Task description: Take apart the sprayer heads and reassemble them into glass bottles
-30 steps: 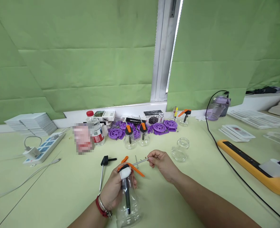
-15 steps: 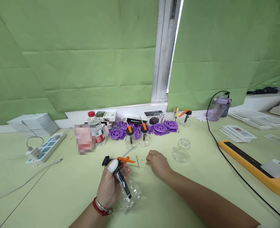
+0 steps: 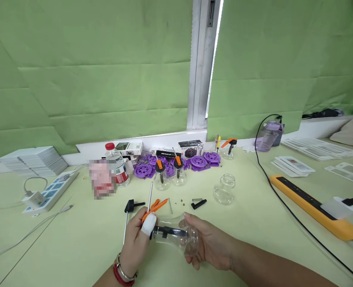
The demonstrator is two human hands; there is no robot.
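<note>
A clear bottle [image 3: 174, 225] lies sideways between my two hands, with a black stem [image 3: 173, 232] inside it. My left hand [image 3: 139, 235], thumb wrapped in white, closes round its top end, where an orange lever [image 3: 158, 207] and a metal rod [image 3: 150, 195] stick up. Fingers of my right hand [image 3: 209, 241] grip the bottle's rounded base. Just beyond my left hand is a black part [image 3: 130, 205] with a metal rod. On the table past the bottle are a thin metal pin [image 3: 170, 205], a spring [image 3: 197, 199] and a small black piece [image 3: 199, 204].
Another clear bottle [image 3: 224, 192] sits at right. Two assembled bottles [image 3: 162, 181] stand before purple plastic parts [image 3: 198, 162]. A red-capped water bottle [image 3: 121, 169] and white power strip [image 3: 52, 191] are left; a yellow power strip [image 3: 314, 207] and black cable [image 3: 272, 179] are right.
My right hand has moved from the table to the bottle's base, uncovering the spring and small black piece. The bottle has turned from slanting downward to nearly level.
</note>
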